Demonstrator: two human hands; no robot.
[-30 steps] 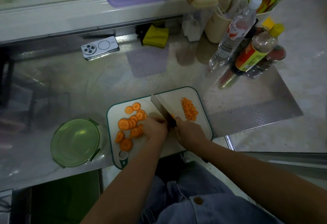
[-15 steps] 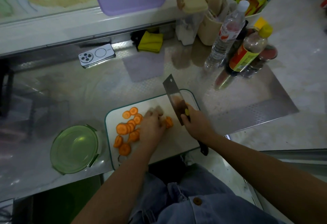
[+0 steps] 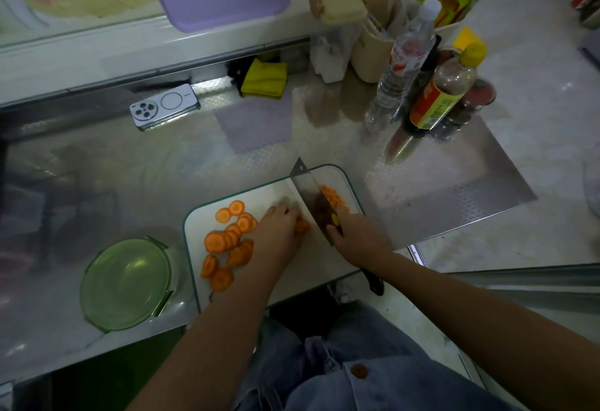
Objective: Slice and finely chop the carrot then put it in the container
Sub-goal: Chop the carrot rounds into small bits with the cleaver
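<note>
Carrot slices fill the left of the cutting board, lidded container alongside. Back from sweeping the chopped pile aside, the cleaver, gripped by the right hand, nears a fresh batch pinned under the left hand, fingers curled; most slices remain uncut.

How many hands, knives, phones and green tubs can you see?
Hands: 2, the left hand and the right hand
Knife: 1
Phone: 1
Green tub: 1
Total: 5
</note>
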